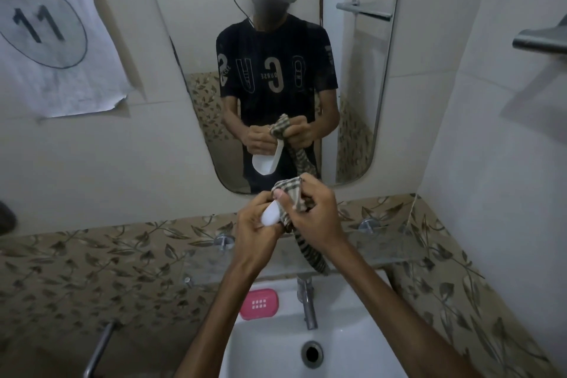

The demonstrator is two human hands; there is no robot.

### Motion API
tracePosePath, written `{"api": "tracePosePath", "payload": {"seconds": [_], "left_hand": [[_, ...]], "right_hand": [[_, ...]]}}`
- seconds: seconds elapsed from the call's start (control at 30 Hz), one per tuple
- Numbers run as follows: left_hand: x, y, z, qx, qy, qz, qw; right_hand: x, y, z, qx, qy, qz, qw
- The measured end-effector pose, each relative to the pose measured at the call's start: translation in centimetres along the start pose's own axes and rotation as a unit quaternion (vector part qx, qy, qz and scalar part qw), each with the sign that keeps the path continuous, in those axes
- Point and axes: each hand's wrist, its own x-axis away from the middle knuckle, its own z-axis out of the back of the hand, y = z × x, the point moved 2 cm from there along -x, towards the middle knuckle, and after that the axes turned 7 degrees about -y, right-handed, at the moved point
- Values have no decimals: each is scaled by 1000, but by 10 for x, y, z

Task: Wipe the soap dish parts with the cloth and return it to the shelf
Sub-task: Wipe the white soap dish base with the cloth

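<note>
My left hand [256, 228] grips a white soap dish part [270, 218] in front of the mirror, above the sink. My right hand [316, 218] holds a checked brown-and-cream cloth [293, 193] bunched against that white part, and the cloth's tail [308, 255] hangs down between my forearms. The pink slotted soap dish part [259, 304] lies on the sink's rim left of the tap. A glass shelf [383, 247] runs along the wall just behind my hands.
A white sink [352, 347] with a metal tap [308, 304] and drain [312, 353] is below. The mirror [190, 64] reflects a person. A metal bar [101, 350] is at lower left, a metal rail [540, 40] on the right wall, and a paper sign [46, 27] at upper left.
</note>
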Motion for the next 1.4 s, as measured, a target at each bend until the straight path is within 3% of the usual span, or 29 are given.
{"api": "tracePosePath", "payload": {"seconds": [0.13, 0.37, 0.53, 0.67, 0.77, 0.83, 0.93, 1.1, 1.23, 1.33, 1.4], "left_hand": [[2, 3, -4, 26, 9, 5, 1000], [5, 5, -3, 48, 38, 1, 998], [5, 11, 1, 15, 6, 24, 1000], [-4, 19, 19, -87, -111, 89, 986], [-9, 19, 20, -219, -153, 93, 959], [-8, 17, 15, -211, -126, 81, 966], [4, 11, 4, -97, -90, 77, 988], [11, -1, -4, -55, -60, 108, 991], [14, -1, -2, 13, -44, 103, 994], [15, -3, -3, -21, -29, 135, 990], [12, -1, -2, -9, -27, 127, 992]], "right_hand": [[-3, 8, -1, -181, 14, -219, 959], [2, 10, -9, -287, -36, -335, 897], [0, 12, -6, -256, -32, -280, 925], [1, 9, 0, -104, -52, -130, 985], [-1, 2, 0, 17, -63, -5, 998], [-2, -1, -1, 63, -52, 59, 995], [4, -1, -2, 93, -37, 117, 988], [0, 10, 9, 46, 52, -20, 997], [20, -1, -6, 68, -8, 93, 993], [-2, 9, 9, 39, 53, -27, 997], [-5, 10, 7, 36, 45, -28, 998]]}}
